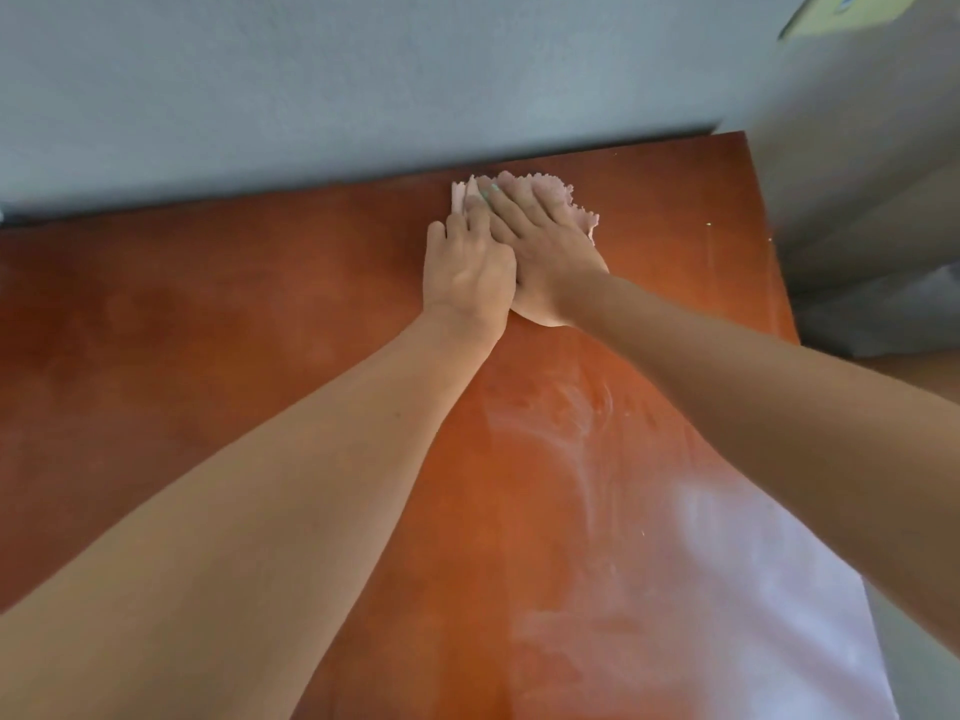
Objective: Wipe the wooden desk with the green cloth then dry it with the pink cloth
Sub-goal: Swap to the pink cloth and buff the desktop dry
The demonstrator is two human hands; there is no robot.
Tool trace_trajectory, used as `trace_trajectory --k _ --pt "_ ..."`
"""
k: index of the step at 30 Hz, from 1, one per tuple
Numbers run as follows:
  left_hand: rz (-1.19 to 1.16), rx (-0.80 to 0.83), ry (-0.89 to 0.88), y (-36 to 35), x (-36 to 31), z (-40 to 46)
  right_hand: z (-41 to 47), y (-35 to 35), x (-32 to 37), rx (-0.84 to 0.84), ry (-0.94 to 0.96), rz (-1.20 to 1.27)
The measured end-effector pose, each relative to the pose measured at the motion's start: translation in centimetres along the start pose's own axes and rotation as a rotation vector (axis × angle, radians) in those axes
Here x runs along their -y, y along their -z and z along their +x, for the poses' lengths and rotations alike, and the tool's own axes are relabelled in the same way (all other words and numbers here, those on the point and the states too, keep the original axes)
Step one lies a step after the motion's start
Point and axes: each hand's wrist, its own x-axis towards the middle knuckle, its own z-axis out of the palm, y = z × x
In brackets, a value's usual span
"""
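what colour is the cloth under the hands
Pale pink. The cloth shows best in the head view, pressed flat under both hands near the desk's far edge.

1. Your left hand (467, 272) lies flat, palm down, on the pink cloth (563, 197) near the far edge of the wooden worktop (208, 314).
2. Your right hand (545, 246) also presses flat on the cloth, fingers spread, just beside the left hand and partly overlapping its fingers.
3. The cloth is mostly covered by your hands; its ragged edge shows past your fingertips and to the right.
4. Both bare forearms reach forward from the bottom corners and meet at the cloth.
5. Pale smeared streaks (571, 423) mark the worktop between your arms, with bright glare nearer you.
6. A grey-blue wall (363, 70) stands behind the worktop.
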Motion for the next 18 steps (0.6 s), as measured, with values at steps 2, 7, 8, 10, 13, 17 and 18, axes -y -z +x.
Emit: trace_trajectory --k 2,7,8,10,13,17,18 --pt "-0.015 0.019 0.007 0.3 -0.3 -0.3 -0.5 -0.2 0.2 0.002 -0.02 0.005" --pt "-0.056 0.017 -0.013 0.1 -0.7 -2.7 -2.4 -1.2 1.2 0.004 -0.037 -0.009" --pt "-0.061 0.016 -0.017 0.0 -0.9 -3.5 -3.0 -1.5 1.5 0.008 -0.039 -0.016" --pt "-0.074 0.014 -0.021 -0.2 -1.4 -4.8 -4.3 -1.9 2.2 0.015 -0.044 -0.028" --pt "-0.092 0.022 -0.018 -0.5 -1.9 -7.2 -6.4 -2.4 3.6 0.022 -0.04 -0.034" --pt "-0.08 0.03 -0.026 -1.0 -2.9 -11.5 -9.8 -3.5 5.7 0.026 -0.023 -0.054" --pt "-0.078 0.028 -0.032 -1.0 -3.2 -12.6 -10.8 -3.9 6.3 0.025 -0.024 -0.053"
